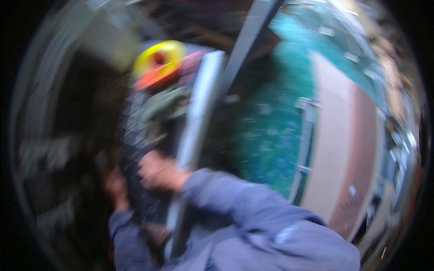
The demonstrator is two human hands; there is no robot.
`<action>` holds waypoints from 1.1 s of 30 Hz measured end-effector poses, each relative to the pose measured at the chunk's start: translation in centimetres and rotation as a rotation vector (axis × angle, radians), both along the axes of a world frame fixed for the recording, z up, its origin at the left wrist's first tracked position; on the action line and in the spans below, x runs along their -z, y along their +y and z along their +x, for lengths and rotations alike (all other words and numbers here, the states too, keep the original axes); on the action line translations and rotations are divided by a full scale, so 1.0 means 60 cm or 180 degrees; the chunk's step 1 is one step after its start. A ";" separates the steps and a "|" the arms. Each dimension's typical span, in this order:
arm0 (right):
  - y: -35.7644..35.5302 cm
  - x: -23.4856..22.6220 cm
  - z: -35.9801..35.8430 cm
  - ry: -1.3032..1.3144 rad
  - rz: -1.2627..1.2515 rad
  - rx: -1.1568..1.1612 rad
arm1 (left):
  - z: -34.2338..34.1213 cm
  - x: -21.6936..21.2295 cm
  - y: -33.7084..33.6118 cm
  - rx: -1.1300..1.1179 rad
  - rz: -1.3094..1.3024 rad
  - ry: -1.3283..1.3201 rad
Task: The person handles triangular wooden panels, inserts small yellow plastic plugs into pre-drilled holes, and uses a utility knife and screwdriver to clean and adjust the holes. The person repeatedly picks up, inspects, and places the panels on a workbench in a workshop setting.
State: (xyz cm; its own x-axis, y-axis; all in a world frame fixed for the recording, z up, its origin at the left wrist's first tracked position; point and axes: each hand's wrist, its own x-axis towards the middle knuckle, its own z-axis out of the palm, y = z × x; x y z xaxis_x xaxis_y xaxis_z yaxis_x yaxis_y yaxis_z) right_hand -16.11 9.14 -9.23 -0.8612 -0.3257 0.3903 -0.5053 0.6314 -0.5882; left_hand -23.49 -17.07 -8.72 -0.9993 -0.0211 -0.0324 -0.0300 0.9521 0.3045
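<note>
Motion blurs the whole head view. My right hand [158, 171], coming from a grey-blue sleeve, is curled over a dark, rough-textured surface [135, 158], close to a long pale bar [196, 113]. Its fingers look closed, but whatever they may hold cannot be made out. At the surface's left edge is my left hand [116, 187], low and in shadow, its fingers smeared. Beyond the hands lies a crumpled grey-green cloth or glove [165, 104]. Past that are a bright yellow ring-shaped roll [174, 47] and an orange-red item [156, 79] against it.
A grey post [246, 49] rises beside the pale bar's far end. To the right is a green floor [266, 140] with pale specks. A large brown cardboard sheet [334, 149] lies there, next to a narrow grey metal frame [305, 144]. Dark, blurred structures fill the left side.
</note>
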 end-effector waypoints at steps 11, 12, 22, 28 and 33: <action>0.026 -0.072 -0.004 0.0068 -0.0280 0.0139 | 0.012 -0.017 0.022 0.0417 -0.0183 0.1267; 0.025 -0.072 -0.003 0.0028 -0.0283 0.0137 | 0.014 -0.017 0.020 0.0379 -0.0148 0.1180; 0.021 -0.071 -0.002 0.0003 -0.0169 0.0111 | 0.012 -0.012 0.011 0.0464 -0.0082 0.1338; 0.022 -0.070 -0.003 0.0001 -0.0116 0.0106 | 0.012 -0.006 0.012 0.0461 -0.0135 0.1338; 0.024 -0.071 -0.003 -0.0047 -0.0105 0.0068 | 0.010 -0.009 0.013 0.0496 -0.0150 0.1375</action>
State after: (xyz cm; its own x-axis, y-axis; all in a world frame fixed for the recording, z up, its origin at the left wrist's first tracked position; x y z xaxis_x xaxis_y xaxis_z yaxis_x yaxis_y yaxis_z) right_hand -16.29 10.58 -4.99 -0.8736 -0.2942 0.3876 -0.4830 0.6222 -0.6161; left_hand -22.87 -16.31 -8.21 -0.9123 0.1389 0.3852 0.2346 0.9483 0.2138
